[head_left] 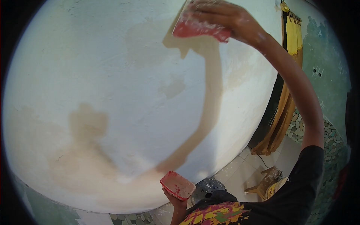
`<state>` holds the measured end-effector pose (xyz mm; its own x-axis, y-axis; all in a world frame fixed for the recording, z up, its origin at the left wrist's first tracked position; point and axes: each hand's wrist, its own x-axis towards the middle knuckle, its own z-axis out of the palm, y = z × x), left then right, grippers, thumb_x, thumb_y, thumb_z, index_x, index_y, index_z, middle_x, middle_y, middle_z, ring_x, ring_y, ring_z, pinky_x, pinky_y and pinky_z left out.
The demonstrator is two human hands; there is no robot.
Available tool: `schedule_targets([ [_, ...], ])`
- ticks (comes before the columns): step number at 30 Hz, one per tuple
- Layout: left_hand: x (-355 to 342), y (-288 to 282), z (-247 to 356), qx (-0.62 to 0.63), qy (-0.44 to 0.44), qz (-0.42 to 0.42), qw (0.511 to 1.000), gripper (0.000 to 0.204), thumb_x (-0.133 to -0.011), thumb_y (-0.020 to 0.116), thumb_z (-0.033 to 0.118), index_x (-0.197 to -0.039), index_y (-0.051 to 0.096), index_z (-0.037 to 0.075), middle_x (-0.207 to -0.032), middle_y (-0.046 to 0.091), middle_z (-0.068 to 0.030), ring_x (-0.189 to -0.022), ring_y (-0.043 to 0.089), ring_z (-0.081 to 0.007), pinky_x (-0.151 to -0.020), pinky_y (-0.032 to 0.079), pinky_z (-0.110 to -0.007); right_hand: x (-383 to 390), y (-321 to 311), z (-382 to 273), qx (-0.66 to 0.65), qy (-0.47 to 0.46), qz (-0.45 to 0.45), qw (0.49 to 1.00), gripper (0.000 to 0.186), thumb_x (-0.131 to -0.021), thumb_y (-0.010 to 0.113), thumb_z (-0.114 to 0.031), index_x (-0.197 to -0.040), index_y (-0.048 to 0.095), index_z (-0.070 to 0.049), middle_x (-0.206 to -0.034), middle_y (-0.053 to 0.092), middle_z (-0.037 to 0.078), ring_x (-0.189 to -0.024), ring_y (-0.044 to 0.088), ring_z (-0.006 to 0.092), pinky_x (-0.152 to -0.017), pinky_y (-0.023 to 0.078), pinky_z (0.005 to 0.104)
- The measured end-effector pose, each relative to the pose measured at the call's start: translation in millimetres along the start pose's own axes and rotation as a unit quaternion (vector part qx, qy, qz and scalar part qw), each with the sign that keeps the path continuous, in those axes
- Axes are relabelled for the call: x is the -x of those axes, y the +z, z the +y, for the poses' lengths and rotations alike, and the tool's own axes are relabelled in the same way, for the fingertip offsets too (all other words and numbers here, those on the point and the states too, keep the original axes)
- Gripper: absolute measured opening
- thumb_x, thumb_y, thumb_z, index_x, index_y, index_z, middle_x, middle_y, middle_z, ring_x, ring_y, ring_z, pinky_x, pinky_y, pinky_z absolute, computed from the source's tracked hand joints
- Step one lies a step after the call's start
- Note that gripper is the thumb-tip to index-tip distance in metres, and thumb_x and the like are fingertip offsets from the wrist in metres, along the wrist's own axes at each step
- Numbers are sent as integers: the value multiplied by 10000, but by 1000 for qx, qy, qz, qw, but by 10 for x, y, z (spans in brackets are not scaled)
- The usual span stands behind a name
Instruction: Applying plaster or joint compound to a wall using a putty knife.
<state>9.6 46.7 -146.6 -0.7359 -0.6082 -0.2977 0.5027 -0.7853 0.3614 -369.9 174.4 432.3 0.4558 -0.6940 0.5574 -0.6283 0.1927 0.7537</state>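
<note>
Your right hand is closed around a red, paste-smeared spreader, raised high at the white wall; whether its edge touches the surface, you cannot tell from this view. Your left hand, low near your dark shirt, grips a red rectangular tub, its opening facing you. Your arm's shadow falls across the wall. Rightward hangs a brown curtain, near a small stool on the tiled floor.

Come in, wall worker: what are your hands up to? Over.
Right hand gripping red flat tool high at the pale wall. Left hand holding red tub lower down. Arm shadow falling across the wall.
</note>
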Motion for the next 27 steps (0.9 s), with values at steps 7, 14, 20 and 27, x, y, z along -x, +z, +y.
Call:
schedule_targets([
  [7, -36, -35, 49, 4, -48, -28, 998, 693, -1024, 408, 709, -1505, 492, 218, -1480, 559, -48, -1346, 548, -316, -1123, 458, -549, 482, 264, 1, 58, -28, -86, 994, 827, -752, 843, -207, -1517, 539, -284, -1582, 523, -50, -1484, 466, 185, -1226, 464, 358],
  [14, -80, -81, 1, -15, -23, -32, 999, 719, -1015, 397, 730, -1515, 485, 221, -1495, 546, -43, -1357, 538, -314, -1119, 460, -548, 694, -23, 211, 49, 29, -189, 980, 832, -768, 851, -141, -1524, 536, -284, -1559, 551, -34, -1444, 522, 225, -1199, 490, 400],
  [20, -6, -43, 126, 7, -48, -21, 999, 725, -998, 458, 721, -1503, 511, 204, -1445, 599, -50, -1307, 583, -312, -1096, 485, -534, -518, -443, -374, 33, 104, -75, 991, 520, -917, 696, -22, -1425, 644, -122, -1432, 666, 110, -1246, 687, 278, -1038, 570, 427],
  [27, -87, -201, 68, -6, -51, -14, 999, 721, -994, 455, 725, -1501, 513, 216, -1440, 599, -44, -1299, 585, -310, -1079, 496, -540, 19, 243, -549, 96, 8, -38, 995, 644, -874, 726, -27, -1484, 581, -175, -1477, 625, 46, -1335, 617, 269, -1097, 531, 418],
])
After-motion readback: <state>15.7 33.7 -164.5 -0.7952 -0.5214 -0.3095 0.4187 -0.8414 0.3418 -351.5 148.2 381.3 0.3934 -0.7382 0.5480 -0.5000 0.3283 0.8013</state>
